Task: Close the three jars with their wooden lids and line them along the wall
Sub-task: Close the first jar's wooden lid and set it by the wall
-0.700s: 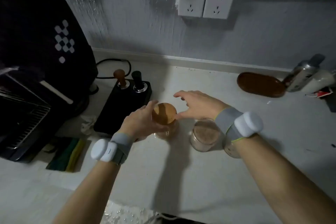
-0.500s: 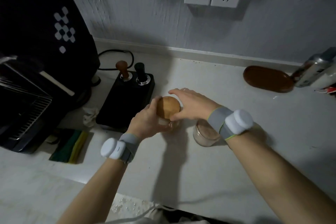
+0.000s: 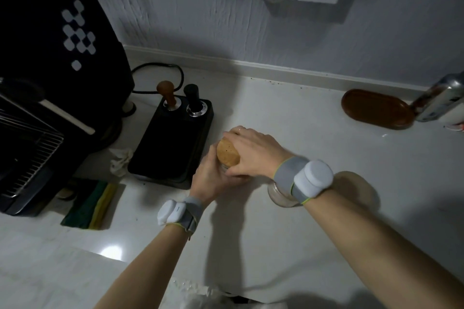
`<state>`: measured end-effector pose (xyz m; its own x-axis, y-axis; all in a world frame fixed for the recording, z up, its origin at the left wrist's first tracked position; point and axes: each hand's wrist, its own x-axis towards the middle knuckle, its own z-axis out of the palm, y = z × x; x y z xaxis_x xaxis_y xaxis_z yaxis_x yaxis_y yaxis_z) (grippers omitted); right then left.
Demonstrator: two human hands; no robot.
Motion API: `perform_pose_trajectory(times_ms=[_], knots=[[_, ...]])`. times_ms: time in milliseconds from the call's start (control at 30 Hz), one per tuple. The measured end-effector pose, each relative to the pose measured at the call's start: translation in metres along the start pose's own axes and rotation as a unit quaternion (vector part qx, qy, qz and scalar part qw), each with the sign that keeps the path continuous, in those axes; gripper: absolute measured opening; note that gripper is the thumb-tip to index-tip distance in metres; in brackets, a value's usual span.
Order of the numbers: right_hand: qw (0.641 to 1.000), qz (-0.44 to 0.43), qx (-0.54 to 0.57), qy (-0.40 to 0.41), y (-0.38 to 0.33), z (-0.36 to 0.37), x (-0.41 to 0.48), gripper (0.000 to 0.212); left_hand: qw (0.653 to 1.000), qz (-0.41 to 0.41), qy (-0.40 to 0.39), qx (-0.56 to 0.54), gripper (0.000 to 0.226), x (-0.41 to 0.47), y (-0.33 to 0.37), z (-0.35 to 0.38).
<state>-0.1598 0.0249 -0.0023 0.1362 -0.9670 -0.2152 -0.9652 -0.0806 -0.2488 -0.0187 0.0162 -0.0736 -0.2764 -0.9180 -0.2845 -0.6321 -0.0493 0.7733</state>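
Observation:
A glass jar (image 3: 224, 167) stands on the white counter (image 3: 288, 120), topped by a round wooden lid (image 3: 226, 155). My left hand (image 3: 212, 178) wraps the jar from the near left side. My right hand (image 3: 253, 152) lies over the lid, with fingers closed around its right rim. A second jar (image 3: 278, 197) with brownish contents stands open just right of it, partly hidden under my right wrist. A third round, blurred shape (image 3: 354, 188), seemingly a jar, sits beyond that wrist. No other wooden lids show.
A black tamper stand (image 3: 173, 143) sits directly left of the held jar, beside a black coffee machine (image 3: 50, 57) and its cable (image 3: 160, 68). A brown oval tray (image 3: 374, 108) and a lying can (image 3: 442, 98) are at the back right. A green-yellow cloth (image 3: 93, 203) lies front left.
My right hand has come down from hovering beside the lid to gripping it. The left hand keeps its hold on the jar. The view has tilted down and closer.

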Motion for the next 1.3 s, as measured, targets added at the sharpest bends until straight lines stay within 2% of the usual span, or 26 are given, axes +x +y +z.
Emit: perform_pose_trajectory(times_ms=[100, 200, 267, 367, 467, 500, 567, 767, 833, 900, 1067, 1167, 1233, 1300], knots=[[1.000, 0.001, -0.028, 0.004, 0.000, -0.007, 0.002, 0.079, 1.000, -0.006, 0.012, 0.007, 0.105, 0.001, 0.003, 0.004], [0.997, 0.048, -0.052, 0.028, -0.009, -0.009, 0.002, 0.062, 1.000, -0.002, -0.001, 0.014, 0.104, 0.003, 0.004, 0.004], [0.994, 0.076, -0.069, 0.044, -0.016, -0.007, 0.003, 0.057, 1.000, 0.009, -0.008, 0.016, 0.104, 0.003, 0.005, 0.001], [0.994, 0.077, -0.072, 0.020, -0.015, -0.009, 0.005, 0.063, 1.000, 0.014, -0.011, 0.020, 0.107, 0.004, 0.005, 0.000], [0.996, 0.015, -0.031, -0.079, -0.005, -0.021, 0.007, 0.080, 0.999, 0.015, -0.003, 0.033, 0.105, 0.004, 0.006, 0.000], [0.996, -0.003, -0.031, -0.086, -0.003, -0.023, 0.007, 0.082, 0.999, 0.013, 0.002, 0.033, 0.105, 0.005, 0.005, 0.001], [0.997, -0.009, -0.044, -0.067, -0.003, -0.025, 0.007, 0.081, 1.000, 0.007, 0.008, 0.028, 0.106, 0.005, 0.005, 0.003], [0.997, 0.079, -0.008, 0.004, -0.017, -0.021, 0.006, 0.048, 1.000, 0.010, 0.007, 0.026, 0.101, 0.005, 0.003, 0.004], [0.995, 0.093, -0.009, 0.022, -0.018, -0.018, 0.005, 0.048, 1.000, 0.016, 0.005, 0.023, 0.098, 0.005, 0.003, 0.004], [0.995, 0.095, -0.007, 0.014, -0.016, -0.015, 0.006, 0.058, 1.000, 0.018, -0.001, 0.019, 0.099, 0.004, 0.003, 0.003], [0.997, 0.007, -0.008, -0.071, -0.003, -0.022, 0.005, 0.086, 1.000, 0.010, 0.002, 0.028, 0.100, 0.007, 0.004, 0.001], [0.999, 0.015, -0.016, -0.035, -0.006, -0.022, 0.005, 0.073, 1.000, 0.002, 0.004, 0.027, 0.099, 0.007, 0.004, 0.003], [0.999, 0.046, -0.016, -0.004, -0.011, -0.018, 0.004, 0.059, 1.000, 0.002, 0.004, 0.026, 0.098, 0.006, 0.003, 0.004], [0.996, 0.079, -0.015, 0.027, -0.015, -0.013, 0.004, 0.054, 1.000, 0.010, 0.005, 0.020, 0.099, 0.005, 0.004, 0.005]])
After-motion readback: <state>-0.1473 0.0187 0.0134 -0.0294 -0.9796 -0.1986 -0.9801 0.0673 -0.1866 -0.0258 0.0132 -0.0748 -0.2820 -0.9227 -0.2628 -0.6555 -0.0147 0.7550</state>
